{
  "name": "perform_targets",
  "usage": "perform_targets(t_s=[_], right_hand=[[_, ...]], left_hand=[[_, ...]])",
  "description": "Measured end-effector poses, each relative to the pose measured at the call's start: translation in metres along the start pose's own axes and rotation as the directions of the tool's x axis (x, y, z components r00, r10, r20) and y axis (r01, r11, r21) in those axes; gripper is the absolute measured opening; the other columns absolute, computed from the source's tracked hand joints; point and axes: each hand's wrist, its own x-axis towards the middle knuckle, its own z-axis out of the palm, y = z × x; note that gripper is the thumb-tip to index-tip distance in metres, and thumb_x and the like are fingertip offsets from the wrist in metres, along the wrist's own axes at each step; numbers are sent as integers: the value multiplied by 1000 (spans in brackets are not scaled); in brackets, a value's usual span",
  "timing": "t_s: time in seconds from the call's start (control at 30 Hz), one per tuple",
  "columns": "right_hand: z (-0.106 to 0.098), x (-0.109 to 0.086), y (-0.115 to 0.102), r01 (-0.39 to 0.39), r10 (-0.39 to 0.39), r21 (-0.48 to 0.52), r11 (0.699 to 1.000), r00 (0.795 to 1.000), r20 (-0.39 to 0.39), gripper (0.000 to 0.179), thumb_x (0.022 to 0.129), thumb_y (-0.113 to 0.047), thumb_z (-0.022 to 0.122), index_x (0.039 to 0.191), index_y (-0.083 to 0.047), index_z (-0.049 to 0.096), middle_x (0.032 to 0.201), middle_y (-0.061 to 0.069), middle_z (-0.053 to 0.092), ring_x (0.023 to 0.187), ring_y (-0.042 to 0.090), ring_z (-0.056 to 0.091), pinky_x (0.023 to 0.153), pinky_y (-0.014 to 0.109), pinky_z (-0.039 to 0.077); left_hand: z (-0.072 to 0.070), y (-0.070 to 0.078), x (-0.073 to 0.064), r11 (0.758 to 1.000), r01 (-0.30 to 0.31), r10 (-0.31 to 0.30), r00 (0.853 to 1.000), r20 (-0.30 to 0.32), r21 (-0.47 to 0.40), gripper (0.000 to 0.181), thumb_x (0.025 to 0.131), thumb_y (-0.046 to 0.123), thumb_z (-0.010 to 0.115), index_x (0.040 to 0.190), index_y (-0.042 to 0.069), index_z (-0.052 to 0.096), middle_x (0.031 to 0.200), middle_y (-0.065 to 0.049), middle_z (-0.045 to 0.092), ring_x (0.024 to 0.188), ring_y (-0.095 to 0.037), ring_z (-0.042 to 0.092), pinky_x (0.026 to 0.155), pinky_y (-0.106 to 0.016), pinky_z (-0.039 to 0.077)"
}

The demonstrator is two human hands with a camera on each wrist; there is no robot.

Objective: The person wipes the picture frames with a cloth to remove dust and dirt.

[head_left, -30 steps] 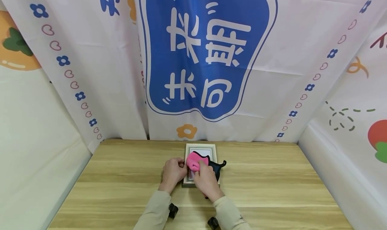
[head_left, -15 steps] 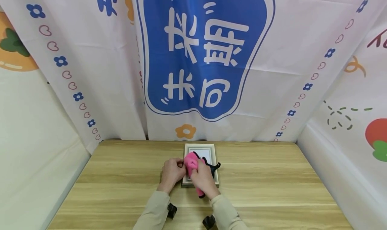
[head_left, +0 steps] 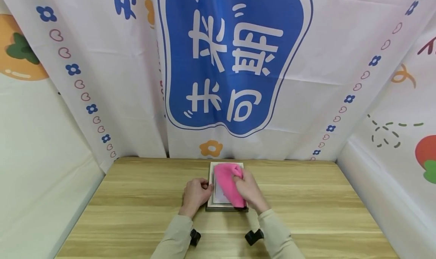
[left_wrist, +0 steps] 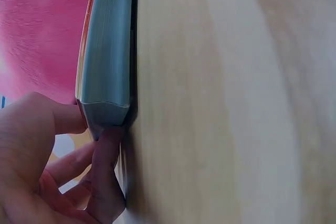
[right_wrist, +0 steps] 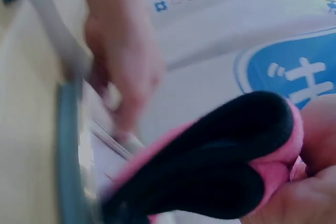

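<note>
A picture frame [head_left: 221,205] with a pale border lies flat at the back middle of the wooden table. My left hand [head_left: 195,194] holds its left edge; in the left wrist view the thumb is on the frame's face and a finger [left_wrist: 107,153] is against its side [left_wrist: 107,51]. Over the right part of the frame my right hand [head_left: 248,189] pinches a bunched pink cloth [head_left: 227,183]. The right wrist view shows the black side of this cloth [right_wrist: 210,156] folded in loops between thumb and fingers. The cloth hides much of the picture.
The wooden table [head_left: 146,191] spreads out on both sides of the frame. Behind it hangs a white curtain [head_left: 306,111] with a blue printed sign. White printed sheets close in the left and right sides. A black camera mount sits at each wrist.
My right hand first slid slightly left, then moved right and away with the cloth, which now spreads with its pink side over the frame's right part. The left hand stays at the frame's edge.
</note>
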Motion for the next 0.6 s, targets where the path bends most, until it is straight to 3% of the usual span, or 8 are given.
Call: perform_targets(t_s=[0.17,0.33,0.43,0.53,0.6], right_hand=[[-32,11,-9,76,-94,-163,984,990,-106,20,107,-8,50,88,-11,50,80,3,44,69,16,47,59,28,45],[-57,25,-11,184,-256,-327,927,947,-192,20,103,-1,48,85,-8,44,78,7,40,72,20,44,64,31,41],[-63,33,-6,214,-323,-409,887,921,-218,8,98,3,49,98,0,56,87,16,57,80,27,56,71,38,49],[-63,40,4,232,-380,-487,842,896,-230,28,93,6,52,119,7,63,103,26,71,90,36,68,79,49,58],[-60,44,11,234,-405,-530,815,884,-234,36,91,8,53,126,9,63,104,29,73,89,40,72,79,52,60]], left_hand=[[1,-1,0,1000,-3,3,1000,-19,-8,11,91,24,78,87,15,80,77,5,71,73,-13,65,71,-41,55],[2,1,1,1000,30,-30,999,-9,8,11,92,28,78,89,17,79,78,6,70,73,-14,64,69,-39,54],[3,2,0,999,45,-45,999,-2,13,11,92,28,77,92,16,79,80,5,70,75,-15,65,69,-41,55],[3,3,-2,998,56,-56,998,-4,9,12,93,28,77,95,16,79,81,5,70,76,-16,65,70,-42,55],[3,3,-4,999,50,-50,999,-10,7,13,93,27,77,97,15,79,82,4,70,76,-17,66,71,-44,56]])
